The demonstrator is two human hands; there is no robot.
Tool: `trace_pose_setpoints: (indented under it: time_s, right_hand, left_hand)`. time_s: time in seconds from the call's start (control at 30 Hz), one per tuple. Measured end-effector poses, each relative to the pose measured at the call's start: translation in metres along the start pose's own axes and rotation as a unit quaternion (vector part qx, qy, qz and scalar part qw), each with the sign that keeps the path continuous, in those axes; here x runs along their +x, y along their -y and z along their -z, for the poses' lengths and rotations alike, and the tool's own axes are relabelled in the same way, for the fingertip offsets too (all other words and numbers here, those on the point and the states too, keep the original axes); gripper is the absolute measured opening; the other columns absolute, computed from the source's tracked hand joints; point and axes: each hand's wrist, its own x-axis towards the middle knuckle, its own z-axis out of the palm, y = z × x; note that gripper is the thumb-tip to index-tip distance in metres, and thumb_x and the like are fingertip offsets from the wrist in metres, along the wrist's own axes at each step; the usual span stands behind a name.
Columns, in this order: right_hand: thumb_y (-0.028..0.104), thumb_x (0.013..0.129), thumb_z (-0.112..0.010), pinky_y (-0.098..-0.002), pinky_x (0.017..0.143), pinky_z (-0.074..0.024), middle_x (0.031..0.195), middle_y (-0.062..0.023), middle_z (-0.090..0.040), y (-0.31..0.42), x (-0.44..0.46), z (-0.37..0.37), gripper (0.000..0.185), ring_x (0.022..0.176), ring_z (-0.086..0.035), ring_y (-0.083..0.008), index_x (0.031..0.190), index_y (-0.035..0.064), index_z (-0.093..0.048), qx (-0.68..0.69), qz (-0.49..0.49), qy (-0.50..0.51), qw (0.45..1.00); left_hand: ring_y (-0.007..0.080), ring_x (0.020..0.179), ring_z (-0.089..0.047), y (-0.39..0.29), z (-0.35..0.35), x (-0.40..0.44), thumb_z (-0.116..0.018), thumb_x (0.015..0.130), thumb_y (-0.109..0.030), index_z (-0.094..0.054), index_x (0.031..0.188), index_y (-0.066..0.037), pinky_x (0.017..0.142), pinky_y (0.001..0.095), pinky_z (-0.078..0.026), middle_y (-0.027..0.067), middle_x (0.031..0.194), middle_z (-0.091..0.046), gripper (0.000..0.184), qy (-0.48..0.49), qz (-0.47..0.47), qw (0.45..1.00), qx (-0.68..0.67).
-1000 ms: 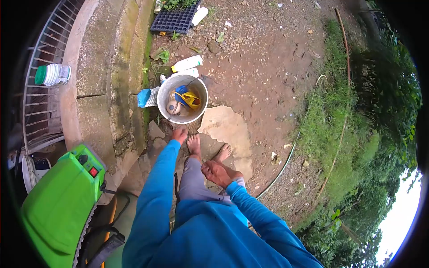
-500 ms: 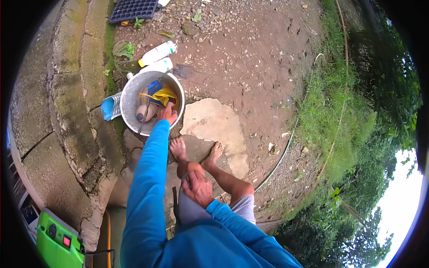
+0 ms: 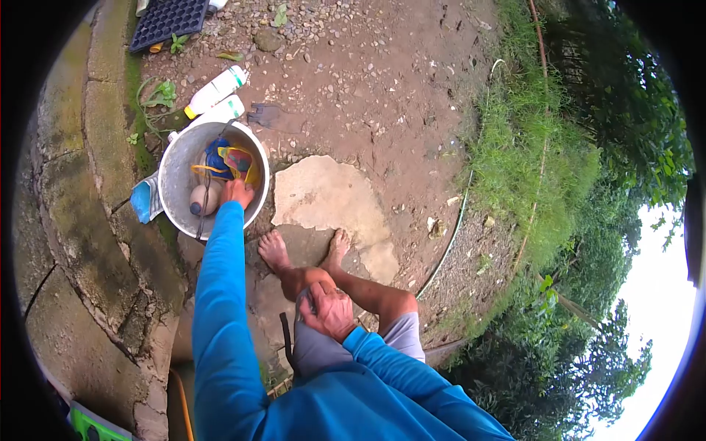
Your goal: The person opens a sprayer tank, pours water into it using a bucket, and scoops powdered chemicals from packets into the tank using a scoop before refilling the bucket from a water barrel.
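Observation:
My left hand (image 3: 237, 192) reaches down inside a pale bucket (image 3: 172, 192). Its fingers are closed at the lower edge of a crumpled yellow packet (image 3: 252, 173) with a reddish patch; the fingertips are partly hidden. Against the packet lies a blue wrapper (image 3: 215, 157). A rounded beige container with a dark cap (image 3: 206, 197) lies on its side, left of that hand. My right hand (image 3: 329, 312) rests on my bent knee at the hem of the grey shorts (image 3: 401, 336). Its fingers are curled in, and whatever they may hold is hidden.
Two white bottles (image 3: 216, 91) lie beyond the bucket, near a flattened dark scrap (image 3: 276, 116). A blue-lined bag (image 3: 145, 198) leans at its left, beside a concrete ledge (image 3: 110, 250). Farther off is a black seedling tray (image 3: 169, 23). A thin hose (image 3: 454, 235) crosses the ground at right.
The view has shifted, so the bucket sits farther left and lower. The yellow packet now shows a reddish patch at my left hand. My right hand stays on the knee.

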Motion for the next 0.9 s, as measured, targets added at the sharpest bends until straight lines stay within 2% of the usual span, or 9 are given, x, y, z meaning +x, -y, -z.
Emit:
trace_pose_setpoints:
  time_s: [0.33,0.47,0.5,0.53,0.6,0.7,0.77,0.8,0.9]
  right_hand:
    - [0.032,0.083,-0.063,-0.0495,0.074,-0.0560,0.106,-0.0245,-0.065,0.030,-0.011,-0.008,0.048,0.085,-0.067,-0.0427,0.123,0.0052,-0.059,0.026,0.029,0.021,0.999]
    - [0.038,0.090,-0.063,-0.0473,0.074,-0.0548,0.098,-0.0261,-0.063,0.037,-0.015,-0.024,0.039,0.078,-0.064,-0.0437,0.110,0.0039,-0.062,0.145,0.039,0.106,0.983]
    - [0.055,0.096,-0.050,-0.0448,0.076,-0.0518,0.090,-0.0180,-0.068,0.037,-0.012,-0.029,0.051,0.087,-0.066,-0.0362,0.102,0.0068,-0.066,0.251,0.011,0.105,0.962]
    - [0.055,0.096,-0.050,-0.0448,0.076,-0.0518,0.090,-0.0180,-0.068,0.039,-0.009,-0.024,0.051,0.087,-0.066,-0.0362,0.102,0.0068,-0.066,0.254,0.017,0.101,0.962]
    - [0.067,0.096,-0.040,-0.0401,0.079,-0.0505,0.096,-0.0089,-0.071,0.036,0.004,0.001,0.068,0.092,-0.067,-0.0307,0.108,0.0052,-0.067,0.458,-0.302,0.228,0.804]
    - [0.073,0.094,-0.036,-0.0340,0.084,-0.0490,0.106,-0.0042,-0.072,0.033,0.011,0.030,0.078,0.096,-0.066,-0.0272,0.116,0.0044,-0.066,0.518,-0.292,0.172,0.786]
    - [0.070,0.096,-0.039,-0.0341,0.090,-0.0494,0.113,-0.0085,-0.071,0.060,0.005,0.080,0.074,0.099,-0.067,-0.0233,0.123,0.0061,-0.064,0.610,-0.265,0.197,0.720]
    - [0.063,0.098,-0.041,-0.0360,0.091,-0.0527,0.117,-0.0093,-0.071,0.074,-0.007,0.104,0.066,0.101,-0.068,-0.0199,0.126,0.0071,-0.063,0.647,-0.181,0.271,0.689]
    - [0.054,0.100,-0.048,-0.0380,0.091,-0.0553,0.117,-0.0097,-0.071,0.092,-0.044,0.137,0.056,0.102,-0.069,-0.0188,0.128,0.0076,-0.062,0.642,-0.239,0.364,0.631]
  left_hand:
    - [0.0477,0.077,-0.065,-0.036,0.123,-0.099,-0.064,0.079,-0.026,-0.068,0.076,0.002,0.073,0.0550,-0.051,0.0303,0.080,-0.065,0.028,-0.093,-0.132,0.987,-0.003]
    - [0.0468,0.070,-0.061,-0.073,0.195,-0.208,-0.063,0.078,-0.015,-0.062,0.075,0.001,0.067,0.0553,-0.047,0.0269,0.073,-0.062,0.016,-0.149,-0.219,0.960,-0.089]
    - [0.0458,0.070,-0.059,-0.081,0.211,-0.236,-0.063,0.077,-0.013,-0.060,0.075,0.001,0.066,0.0545,-0.046,0.0259,0.073,-0.061,0.014,-0.153,-0.229,0.956,-0.102]
    - [0.0447,0.069,-0.058,-0.090,0.227,-0.264,-0.063,0.077,-0.011,-0.059,0.074,0.001,0.065,0.0538,-0.045,0.0249,0.072,-0.059,0.013,-0.158,-0.239,0.951,-0.115]
    - [0.0424,0.071,-0.057,-0.112,0.262,-0.320,-0.065,0.075,-0.010,-0.060,0.079,0.001,0.064,0.0511,-0.046,0.0227,0.074,-0.059,0.012,-0.168,-0.272,0.935,-0.154]
    - [0.0403,0.072,-0.058,-0.150,0.314,-0.402,-0.066,0.073,-0.008,-0.063,0.086,0.000,0.064,0.0491,-0.047,0.0198,0.076,-0.061,0.016,-0.146,-0.351,0.904,-0.195]
    - [0.0392,0.073,-0.060,-0.166,0.333,-0.447,-0.065,0.074,-0.007,-0.063,0.085,0.000,0.065,0.0472,-0.049,0.0193,0.078,-0.062,0.013,-0.114,-0.401,0.882,-0.221]
    - [0.0392,0.073,-0.060,-0.176,0.343,-0.486,-0.065,0.074,-0.007,-0.063,0.085,0.000,0.065,0.0472,-0.049,0.0193,0.078,-0.062,0.013,-0.114,-0.402,0.881,-0.221]
    - [0.0381,0.072,-0.061,-0.189,0.352,-0.541,-0.063,0.076,-0.005,-0.060,0.079,0.000,0.064,0.0472,-0.049,0.0192,0.076,-0.062,0.007,-0.054,-0.432,0.869,-0.234]
